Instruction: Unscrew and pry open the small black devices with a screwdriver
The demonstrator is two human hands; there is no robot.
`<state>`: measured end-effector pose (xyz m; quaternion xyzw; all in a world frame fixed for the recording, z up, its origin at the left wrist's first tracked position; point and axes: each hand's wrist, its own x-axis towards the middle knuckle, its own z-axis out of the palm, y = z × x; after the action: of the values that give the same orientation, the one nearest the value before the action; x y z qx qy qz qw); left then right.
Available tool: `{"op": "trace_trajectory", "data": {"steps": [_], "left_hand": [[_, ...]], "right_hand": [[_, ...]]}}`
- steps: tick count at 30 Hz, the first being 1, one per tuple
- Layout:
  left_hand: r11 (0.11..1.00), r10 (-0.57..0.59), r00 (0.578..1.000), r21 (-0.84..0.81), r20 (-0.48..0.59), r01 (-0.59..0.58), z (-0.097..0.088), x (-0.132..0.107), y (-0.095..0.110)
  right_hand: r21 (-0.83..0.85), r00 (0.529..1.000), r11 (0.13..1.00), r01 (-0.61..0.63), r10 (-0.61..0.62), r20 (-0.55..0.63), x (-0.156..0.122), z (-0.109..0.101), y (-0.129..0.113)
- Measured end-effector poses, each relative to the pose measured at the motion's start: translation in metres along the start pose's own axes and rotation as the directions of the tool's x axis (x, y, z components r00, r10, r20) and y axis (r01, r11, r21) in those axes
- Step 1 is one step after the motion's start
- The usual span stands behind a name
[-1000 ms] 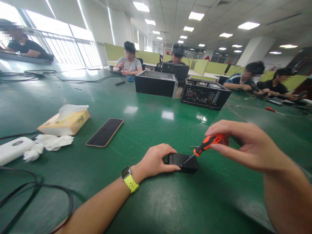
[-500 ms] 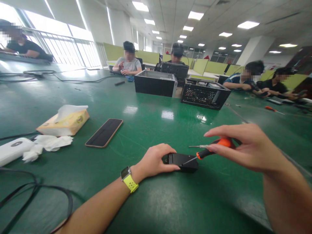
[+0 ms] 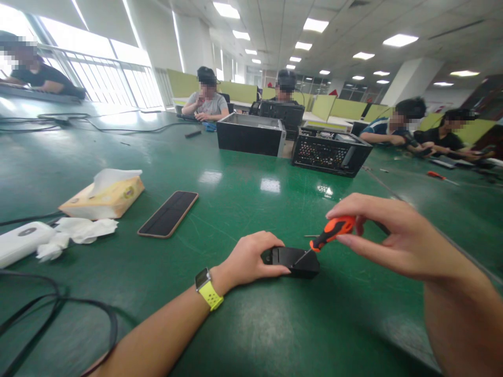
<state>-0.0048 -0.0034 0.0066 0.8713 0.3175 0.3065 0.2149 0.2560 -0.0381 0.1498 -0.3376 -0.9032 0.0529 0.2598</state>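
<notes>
While the small black device (image 3: pixel 295 262) lies on the near middle of the green table (image 3: pixel 243 199), long axis running left to right, the left hand (image 3: pixel 251 259) curls closed over its left end. From the right, the right hand (image 3: pixel 393 235) pinches the orange screwdriver (image 3: pixel 333 229) between thumb and fingertips, its tip slanting down-left onto the device's right part.

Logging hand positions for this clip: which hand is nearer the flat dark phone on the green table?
Left. The left hand holds a small black box just right of the flat dark phone; the right hand, holding an orange-handled screwdriver, is farther right.
</notes>
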Motion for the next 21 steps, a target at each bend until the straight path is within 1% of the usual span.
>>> {"op": "trace_trajectory", "data": {"steps": [3,6,10,11,13,17,19,21], "left_hand": [[1.0,0.002,1.0,0.002,0.002,-0.002,0.0,0.0,0.0],[1.0,-0.005,1.0,0.003,-0.002,0.005,0.0,0.0,0.0],[1.0,0.004,1.0,-0.004,0.003,-0.004,0.0,-0.001,0.001],[1.0,0.005,1.0,-0.003,0.003,-0.005,0.0,-0.001,0.001],[1.0,0.002,1.0,-0.002,-0.002,-0.002,0.001,-0.001,0.001],[1.0,0.01,1.0,-0.007,-0.003,-0.01,0.001,0.0,0.0],[1.0,0.003,1.0,-0.004,0.003,-0.003,0.001,0.0,0.0],[1.0,-0.007,1.0,-0.001,0.007,0.007,0.0,0.0,0.0]], "right_hand": [[-0.03,1.0,0.999,-0.022,0.022,-0.007,-0.001,0.0,0.0],[-0.018,0.999,0.999,-0.041,0.041,-0.009,0.0,0.001,-0.001],[-0.039,0.996,0.997,-0.074,0.072,-0.043,0.002,0.004,0.0],[-0.036,0.996,0.996,-0.082,0.081,-0.025,0.002,0.005,0.001],[-0.011,0.995,0.996,-0.083,0.084,0.051,0.002,0.007,0.003],[0.059,0.989,0.997,-0.048,0.039,0.144,0.004,0.018,0.001],[0.068,0.971,0.995,-0.068,0.05,0.234,0.008,0.027,-0.001],[0.042,0.938,0.994,-0.105,0.085,0.336,0.012,0.035,-0.003]]}}
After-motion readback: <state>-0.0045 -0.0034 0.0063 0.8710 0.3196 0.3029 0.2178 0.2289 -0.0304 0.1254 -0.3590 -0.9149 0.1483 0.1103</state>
